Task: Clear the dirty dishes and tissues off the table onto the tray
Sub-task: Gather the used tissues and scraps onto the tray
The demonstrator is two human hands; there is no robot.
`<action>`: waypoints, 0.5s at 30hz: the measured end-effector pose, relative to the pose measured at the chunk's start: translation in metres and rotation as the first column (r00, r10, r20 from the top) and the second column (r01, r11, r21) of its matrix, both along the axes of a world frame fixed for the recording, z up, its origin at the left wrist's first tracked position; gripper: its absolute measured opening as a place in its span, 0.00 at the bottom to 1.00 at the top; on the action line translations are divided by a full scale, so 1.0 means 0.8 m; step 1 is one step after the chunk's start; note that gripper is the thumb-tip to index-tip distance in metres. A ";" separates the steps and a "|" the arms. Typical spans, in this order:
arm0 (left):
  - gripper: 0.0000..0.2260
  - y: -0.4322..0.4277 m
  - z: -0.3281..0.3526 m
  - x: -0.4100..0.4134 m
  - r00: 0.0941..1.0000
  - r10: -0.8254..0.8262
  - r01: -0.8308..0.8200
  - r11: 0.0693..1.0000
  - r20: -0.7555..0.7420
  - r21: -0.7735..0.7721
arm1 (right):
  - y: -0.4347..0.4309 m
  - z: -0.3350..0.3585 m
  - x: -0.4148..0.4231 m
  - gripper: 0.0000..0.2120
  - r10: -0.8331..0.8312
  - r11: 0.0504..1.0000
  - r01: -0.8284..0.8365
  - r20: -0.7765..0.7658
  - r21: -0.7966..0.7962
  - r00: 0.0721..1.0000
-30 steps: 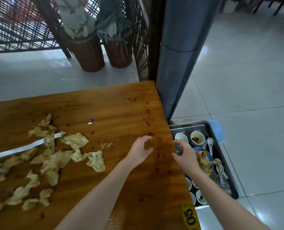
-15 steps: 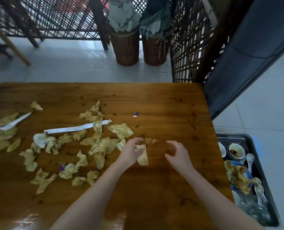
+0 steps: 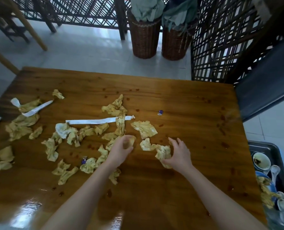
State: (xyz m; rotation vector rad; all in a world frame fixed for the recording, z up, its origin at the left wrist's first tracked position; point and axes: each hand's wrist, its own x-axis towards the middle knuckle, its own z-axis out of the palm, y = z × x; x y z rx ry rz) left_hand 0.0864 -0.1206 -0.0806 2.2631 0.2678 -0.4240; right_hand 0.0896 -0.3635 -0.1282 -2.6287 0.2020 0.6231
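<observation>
Several crumpled, stained tissues [image 3: 144, 128] lie scattered over the left and middle of the wooden table [image 3: 187, 103]. My left hand [image 3: 121, 150] curls its fingers round one tissue at the edge of the pile. My right hand [image 3: 179, 153] grips another crumpled tissue [image 3: 162, 152] just to the right of it. A dark tray [image 3: 270, 148] stands low beside the table's right edge, holding dirty bowls [image 3: 260, 161], white spoons and used tissues. Two long white paper strips [image 3: 96, 121] lie among the tissues.
Small purple wrappers [image 3: 160, 112] lie on the table, and sauce spots dot its right side. Two wicker baskets [image 3: 144, 37] stand on the floor behind the table, beside a dark lattice screen [image 3: 220, 47]. Wooden chair legs show at the far left.
The view swung left from the tray to the tissue pile. Both hands moved from the table's right edge to the tissues and closed on one each.
</observation>
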 end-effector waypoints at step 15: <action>0.15 0.046 0.023 -0.006 0.979 0.169 -0.159 0.983 0.110 -0.096 | 0.059 0.040 0.024 0.17 -0.016 0.962 -0.055 0.258 0.268 0.966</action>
